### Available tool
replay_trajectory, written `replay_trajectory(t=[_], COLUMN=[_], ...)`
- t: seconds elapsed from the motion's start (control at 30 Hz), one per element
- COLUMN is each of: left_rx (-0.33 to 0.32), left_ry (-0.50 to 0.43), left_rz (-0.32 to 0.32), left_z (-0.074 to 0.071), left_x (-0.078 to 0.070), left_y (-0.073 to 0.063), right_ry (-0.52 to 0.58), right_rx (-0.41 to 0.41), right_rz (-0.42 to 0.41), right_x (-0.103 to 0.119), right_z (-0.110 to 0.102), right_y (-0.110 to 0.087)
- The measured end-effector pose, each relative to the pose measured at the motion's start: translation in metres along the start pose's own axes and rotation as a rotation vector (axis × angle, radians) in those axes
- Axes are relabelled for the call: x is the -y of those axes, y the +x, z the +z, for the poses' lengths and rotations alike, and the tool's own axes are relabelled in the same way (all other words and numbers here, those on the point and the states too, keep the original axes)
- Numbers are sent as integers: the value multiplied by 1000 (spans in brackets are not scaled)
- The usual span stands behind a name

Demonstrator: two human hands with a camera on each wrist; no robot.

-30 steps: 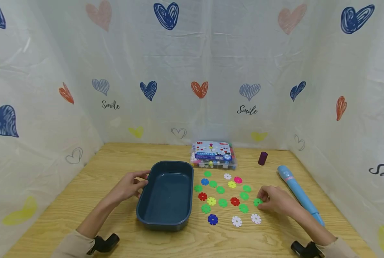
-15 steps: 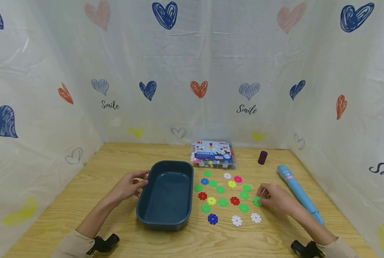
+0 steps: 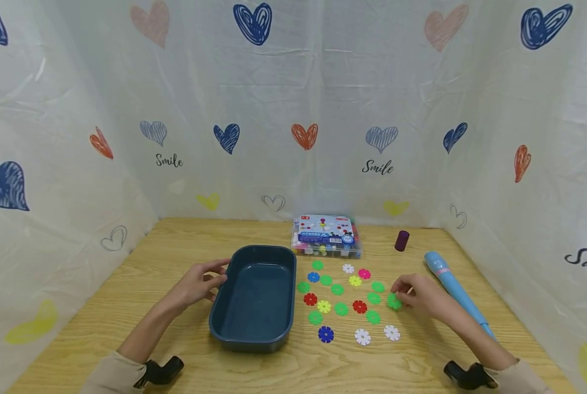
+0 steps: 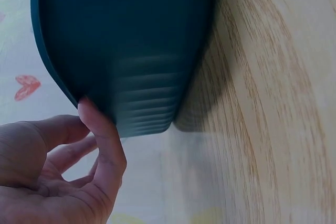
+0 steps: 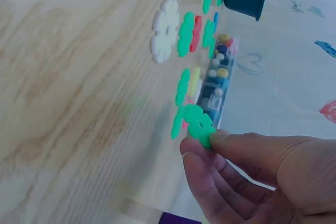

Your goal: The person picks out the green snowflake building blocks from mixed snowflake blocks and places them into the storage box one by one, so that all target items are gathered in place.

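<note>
My left hand [image 3: 205, 283] holds the left rim of a dark blue plastic basin [image 3: 295, 298] standing on the table. In the left wrist view, bent fingertips [image 4: 89, 109] meet the basin's outer wall at the rim. My right hand [image 3: 421, 296] pinches a green notched building disc [image 5: 199, 124] between thumb and forefinger. That disc is tilted and held above the table at the right edge of the spread. Several more discs lie flat between basin and hand, among them a white disc [image 3: 392, 332], a red disc [image 3: 359, 306] and a dark blue disc [image 3: 325, 334].
Behind the discs lies a clear plastic case [image 3: 325, 236] of coloured beads with a printed label. A dark purple cylinder [image 3: 402, 241] stands at the back right. To the right of my right hand lies a light blue stick-shaped object [image 3: 458, 295]. Printed curtains surround the wooden table [image 3: 185, 241].
My right hand has lifted the green disc from the table and tilted it, moving slightly away from me. The left hand and basin have stayed put.
</note>
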State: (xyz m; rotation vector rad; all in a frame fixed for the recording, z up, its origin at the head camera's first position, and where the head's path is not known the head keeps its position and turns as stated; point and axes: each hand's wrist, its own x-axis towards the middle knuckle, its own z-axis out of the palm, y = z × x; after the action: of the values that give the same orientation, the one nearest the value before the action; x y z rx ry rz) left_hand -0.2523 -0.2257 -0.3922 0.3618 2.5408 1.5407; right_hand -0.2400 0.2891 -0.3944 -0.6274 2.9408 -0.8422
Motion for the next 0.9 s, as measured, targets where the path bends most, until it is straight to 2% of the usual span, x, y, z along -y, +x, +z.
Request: replay_trajectory(t=[0.2, 0.53, 0.9], left_rx=[5, 12, 31], left_ry=[-8, -22, -43], left_rz=[-7, -11, -11], left_z=[0, -1, -2], left_x=[0, 1, 1], left_y=[0, -1, 1], right_ry=[11, -8, 70], right_rx=[9, 2, 30], right_rz=[-15, 11, 8], right_x=[4, 16, 36], right_z=[-2, -1, 0], right_y=[4, 15, 38])
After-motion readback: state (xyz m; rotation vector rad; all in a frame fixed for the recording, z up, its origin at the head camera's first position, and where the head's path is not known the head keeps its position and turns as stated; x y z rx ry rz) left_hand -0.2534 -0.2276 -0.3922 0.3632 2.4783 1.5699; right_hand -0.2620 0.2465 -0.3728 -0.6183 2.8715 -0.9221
